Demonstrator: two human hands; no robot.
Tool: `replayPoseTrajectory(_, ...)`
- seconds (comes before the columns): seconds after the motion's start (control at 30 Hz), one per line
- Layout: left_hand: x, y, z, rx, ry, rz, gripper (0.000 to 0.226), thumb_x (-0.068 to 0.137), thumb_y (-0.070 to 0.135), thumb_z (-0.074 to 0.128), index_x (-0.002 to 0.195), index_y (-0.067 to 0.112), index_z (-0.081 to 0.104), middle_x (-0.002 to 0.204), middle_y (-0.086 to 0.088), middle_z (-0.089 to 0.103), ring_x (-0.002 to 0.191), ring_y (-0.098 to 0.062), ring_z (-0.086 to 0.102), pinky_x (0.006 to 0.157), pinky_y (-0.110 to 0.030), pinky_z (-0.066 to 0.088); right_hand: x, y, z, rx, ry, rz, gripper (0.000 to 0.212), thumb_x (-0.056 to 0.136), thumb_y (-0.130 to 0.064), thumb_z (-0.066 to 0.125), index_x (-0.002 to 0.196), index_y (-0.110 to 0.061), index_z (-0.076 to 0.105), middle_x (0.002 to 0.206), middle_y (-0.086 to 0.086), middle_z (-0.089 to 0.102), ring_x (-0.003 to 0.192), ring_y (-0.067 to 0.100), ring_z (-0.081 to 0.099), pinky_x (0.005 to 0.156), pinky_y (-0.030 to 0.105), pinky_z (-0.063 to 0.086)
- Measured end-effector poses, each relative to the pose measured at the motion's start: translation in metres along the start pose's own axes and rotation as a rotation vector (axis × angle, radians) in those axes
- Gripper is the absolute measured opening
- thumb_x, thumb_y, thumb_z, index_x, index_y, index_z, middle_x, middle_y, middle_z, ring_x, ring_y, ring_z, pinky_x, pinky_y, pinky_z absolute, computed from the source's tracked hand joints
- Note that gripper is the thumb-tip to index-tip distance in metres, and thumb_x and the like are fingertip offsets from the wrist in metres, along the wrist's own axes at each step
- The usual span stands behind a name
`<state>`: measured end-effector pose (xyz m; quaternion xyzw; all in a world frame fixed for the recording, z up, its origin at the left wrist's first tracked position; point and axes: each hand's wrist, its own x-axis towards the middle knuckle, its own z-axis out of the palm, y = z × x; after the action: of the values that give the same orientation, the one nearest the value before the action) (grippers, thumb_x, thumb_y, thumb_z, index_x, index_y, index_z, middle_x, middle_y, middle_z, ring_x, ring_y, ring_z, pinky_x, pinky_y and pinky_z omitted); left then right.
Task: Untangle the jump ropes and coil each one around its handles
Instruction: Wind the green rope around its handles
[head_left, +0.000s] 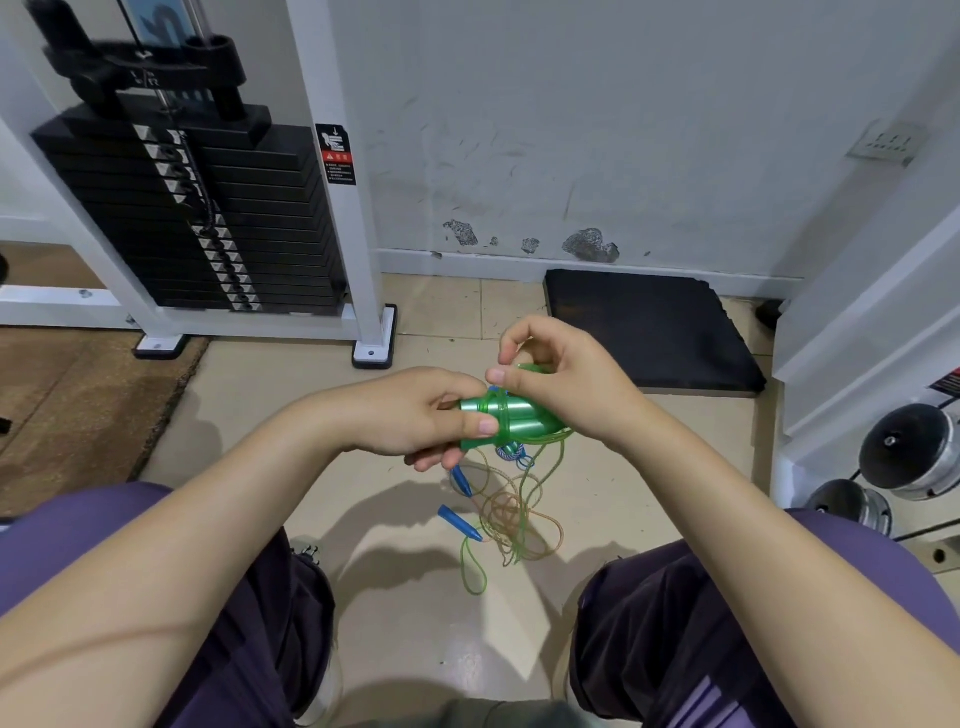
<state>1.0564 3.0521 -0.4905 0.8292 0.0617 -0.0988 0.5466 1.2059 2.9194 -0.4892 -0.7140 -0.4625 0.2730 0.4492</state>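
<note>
head view: left hand (415, 410) grips green handles (511, 418), long axis lying left-right; right hand (563, 387) pinches green cord (535, 368) just above them, blue handles (460, 514) tangled on floor below

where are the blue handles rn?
Head view: both blue handles lie on the floor between the person's knees, below the hands, tangled in the orange and green cords.

Handles (511, 421) between hands at centre; rope tangle (511, 512) on floor (415, 597) at 6 o'clock; weight stack (208, 223) at 10; mat (652, 327) at 1.
</note>
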Motion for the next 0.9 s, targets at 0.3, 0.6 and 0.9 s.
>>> replayPoseTrajectory(0.3, -0.002, 0.000, -0.008, -0.087, 0.132, 0.050, 0.019, 0.103, 0.021, 0.049, 0.088, 0.010, 0.052, 0.072, -0.012, 0.061, 0.049, -0.017, 0.051, 0.051, -0.028, 0.043, -0.004, -0.011, -0.006, 0.200, 0.042, 0.084, 0.026, 0.086, -0.030, 0.072, 0.087, -0.004, 0.071, 0.072, 0.006, 0.062, 0.061, 0.013, 0.056, 0.053, 0.021, 0.044)
replayPoseTrajectory(0.6, 0.003, 0.002, -0.010, -0.390, 0.316, 0.148, 0.027, 0.094, 0.037, 0.045, 0.094, 0.011, 0.053, 0.069, -0.008, 0.058, 0.045, -0.014, 0.047, 0.045, -0.021, 0.038, -0.004, -0.010, -0.006, 0.508, -0.116, 0.150, 0.025, 0.087, -0.012, 0.068, 0.112, -0.015, 0.068, 0.077, 0.001, 0.058, 0.052, 0.011, 0.038, 0.050, 0.019, 0.031)
replayPoseTrajectory(0.9, 0.002, 0.001, -0.022, -0.311, 0.522, 0.055, 0.031, 0.105, 0.031, 0.042, 0.090, 0.006, 0.053, 0.065, -0.008, 0.060, 0.042, -0.016, 0.044, 0.042, -0.024, 0.036, -0.007, -0.008, 0.011, 0.080, 0.028, 0.118, 0.018, 0.099, -0.022, 0.055, 0.090, -0.007, 0.058, 0.049, -0.006, 0.037, 0.037, 0.005, 0.033, 0.041, 0.016, 0.033)
